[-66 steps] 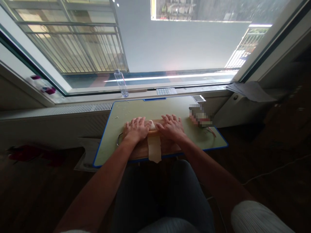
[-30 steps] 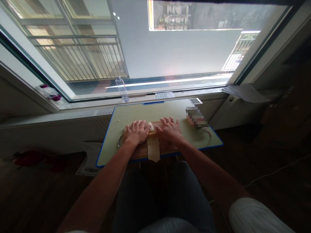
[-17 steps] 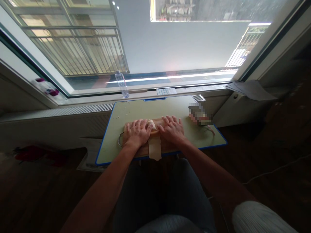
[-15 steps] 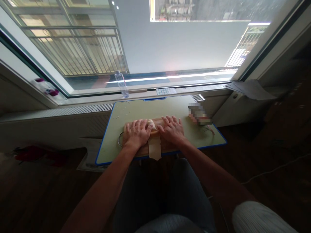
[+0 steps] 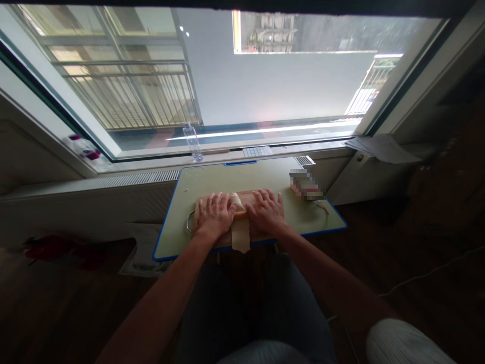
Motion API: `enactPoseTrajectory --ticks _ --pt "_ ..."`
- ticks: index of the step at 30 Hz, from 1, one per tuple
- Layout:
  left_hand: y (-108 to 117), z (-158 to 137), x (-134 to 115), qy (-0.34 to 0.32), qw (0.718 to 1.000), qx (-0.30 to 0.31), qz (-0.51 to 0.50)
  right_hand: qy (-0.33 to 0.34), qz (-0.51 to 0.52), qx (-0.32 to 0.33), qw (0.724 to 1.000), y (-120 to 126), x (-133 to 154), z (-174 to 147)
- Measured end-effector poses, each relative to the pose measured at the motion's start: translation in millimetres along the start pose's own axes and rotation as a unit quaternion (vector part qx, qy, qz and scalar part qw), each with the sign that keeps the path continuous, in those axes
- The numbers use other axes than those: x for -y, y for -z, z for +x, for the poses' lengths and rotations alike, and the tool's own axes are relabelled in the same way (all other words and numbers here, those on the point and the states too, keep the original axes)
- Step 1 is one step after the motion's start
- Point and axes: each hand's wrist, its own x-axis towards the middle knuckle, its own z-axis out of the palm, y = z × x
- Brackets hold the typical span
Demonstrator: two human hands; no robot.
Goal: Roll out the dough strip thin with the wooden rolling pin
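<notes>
A wooden rolling pin [image 5: 240, 215] lies crosswise on a wooden cutting board [image 5: 248, 199] with a metal handle at its left end. Under the pin runs a pale strip of dough [image 5: 240, 236], its near end hanging over the board's front edge. Beyond the pin, the far part of the dough looks bunched or folded. My left hand [image 5: 216, 212] rests palm down over the pin's left part, fingers stretched forward. Over the right part lies my right hand [image 5: 267, 210], also flat with fingers spread. Both palms hide the pin's ends.
The small green table [image 5: 273, 174] has a blue edge [image 5: 166, 217]. A pixelated item [image 5: 305, 184] sits at its right. On the windowsill stand a clear bottle [image 5: 193, 144] and a bottle with purple parts [image 5: 85, 147]. Papers [image 5: 382, 146] lie at the right.
The view has tilted up, so the table and window sit lower in the picture. Both hands remain on the rolling pin, with little visible shift over the dough.
</notes>
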Motion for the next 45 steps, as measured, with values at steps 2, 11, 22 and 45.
enactPoseTrajectory --ticks 2,11,22,45 --pt "3 9 1 -0.003 1.000 0.019 0.002 -0.008 -0.005 0.021 1.000 1 0 10" --pt "3 41 16 -0.031 0.997 0.070 -0.022 0.001 -0.021 0.071 0.997 4 -1 34" --pt "-10 30 15 -0.008 0.999 0.035 -0.038 0.003 -0.020 0.021 1.000 -3 -3 25" --pt "6 10 6 -0.017 1.000 -0.004 -0.018 -0.043 -0.014 -0.004 0.999 7 0 10"
